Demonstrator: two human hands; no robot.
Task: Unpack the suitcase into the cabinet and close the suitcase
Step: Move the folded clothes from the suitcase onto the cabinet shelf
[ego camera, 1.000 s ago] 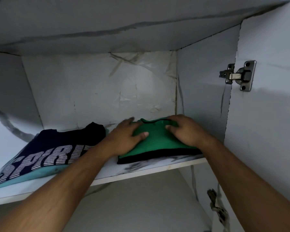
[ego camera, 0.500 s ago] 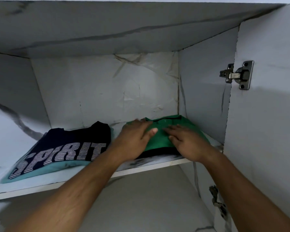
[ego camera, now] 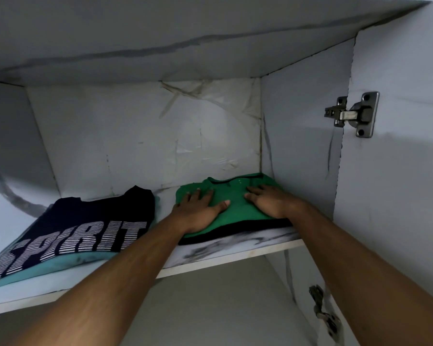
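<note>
A folded green shirt lies on top of a black garment at the right end of the white marbled cabinet shelf, close to the back corner. My left hand rests flat on the shirt's left half with fingers spread. My right hand lies flat on its right half, fingers pointing left. A folded navy shirt with white "SPIRIT" lettering sits on a teal garment at the shelf's left. The suitcase is out of view.
The cabinet's right door stands open, with a metal hinge at the top and another hinge lower down. A lower compartment opens under the shelf. A bare strip of shelf separates the two clothing stacks.
The green shirt and the black garment under it have slid deeper toward the back right corner. Both hands spread out flat on top of it.
</note>
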